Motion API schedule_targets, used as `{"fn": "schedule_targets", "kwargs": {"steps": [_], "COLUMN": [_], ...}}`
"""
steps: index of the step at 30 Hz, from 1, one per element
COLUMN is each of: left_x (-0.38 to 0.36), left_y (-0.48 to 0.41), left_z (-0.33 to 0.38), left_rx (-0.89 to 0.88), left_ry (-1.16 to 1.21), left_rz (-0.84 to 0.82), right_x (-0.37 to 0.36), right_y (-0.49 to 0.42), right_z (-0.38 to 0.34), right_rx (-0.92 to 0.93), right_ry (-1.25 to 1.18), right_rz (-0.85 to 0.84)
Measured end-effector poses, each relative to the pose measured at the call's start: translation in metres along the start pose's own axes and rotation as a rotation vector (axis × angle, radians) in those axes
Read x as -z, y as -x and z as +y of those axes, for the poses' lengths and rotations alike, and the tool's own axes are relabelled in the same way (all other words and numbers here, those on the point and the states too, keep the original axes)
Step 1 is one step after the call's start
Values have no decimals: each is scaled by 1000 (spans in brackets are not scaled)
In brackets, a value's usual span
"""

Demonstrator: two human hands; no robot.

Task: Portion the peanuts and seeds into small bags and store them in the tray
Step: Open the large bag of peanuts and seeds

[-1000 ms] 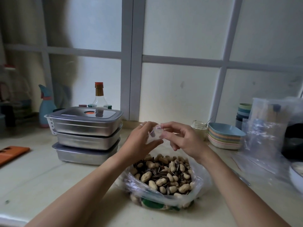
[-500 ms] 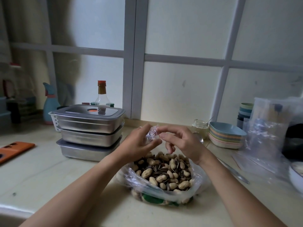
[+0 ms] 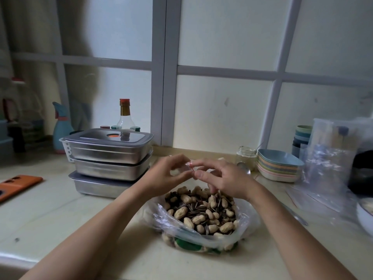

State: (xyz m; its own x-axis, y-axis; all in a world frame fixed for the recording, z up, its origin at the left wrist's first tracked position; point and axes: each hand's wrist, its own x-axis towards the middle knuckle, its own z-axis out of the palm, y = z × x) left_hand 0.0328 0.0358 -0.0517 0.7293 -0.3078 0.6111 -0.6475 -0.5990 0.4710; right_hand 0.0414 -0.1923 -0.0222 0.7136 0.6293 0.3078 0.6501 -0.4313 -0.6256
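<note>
A big clear plastic bag (image 3: 245, 231) lies open on the counter in front of me, full of peanuts and striped seeds (image 3: 201, 211). Just above it, my left hand (image 3: 167, 174) and my right hand (image 3: 220, 176) meet fingertip to fingertip. Between them they pinch a small clear zip bag (image 3: 190, 166) at its red-lined mouth; most of that bag is hidden by the fingers. To the left stand three stacked steel trays (image 3: 109, 156), the top one under a lid.
An orange phone (image 3: 16, 185) lies at far left. Behind the trays stand a glass bottle (image 3: 125, 116) and a blue spray bottle (image 3: 61, 128). To the right are a glass jar (image 3: 246, 158), stacked pastel bowls (image 3: 279, 167), stacked cups (image 3: 302, 136) and loose clear bags (image 3: 331, 158).
Both hands have stayed above the big bag and kept working the small bag between their fingertips; it now looks narrower and pinched at its mouth. The camera has shifted slightly.
</note>
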Motion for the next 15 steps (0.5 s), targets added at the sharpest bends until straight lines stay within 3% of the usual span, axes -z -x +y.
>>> {"fn": "schedule_targets", "kwargs": {"steps": [4,9,13,15], "left_x": [2,3,-4,-3], "left_y": [3,12,15,16], "left_z": [-2,-15,-33,-34], "left_rx": [68,358,619,664], "left_ry": [9,250,256,266], "left_rz": [-49,45,-115,-124], "right_x": [-2,-4,-6,-6], "right_y": [-1,-2,-3,-3], "right_z": [3,7,8,8], "right_rx": [-12,-37,-54,-58], "right_ry": [31,91,124,141], "right_rz": [7,11,-8,-16]}}
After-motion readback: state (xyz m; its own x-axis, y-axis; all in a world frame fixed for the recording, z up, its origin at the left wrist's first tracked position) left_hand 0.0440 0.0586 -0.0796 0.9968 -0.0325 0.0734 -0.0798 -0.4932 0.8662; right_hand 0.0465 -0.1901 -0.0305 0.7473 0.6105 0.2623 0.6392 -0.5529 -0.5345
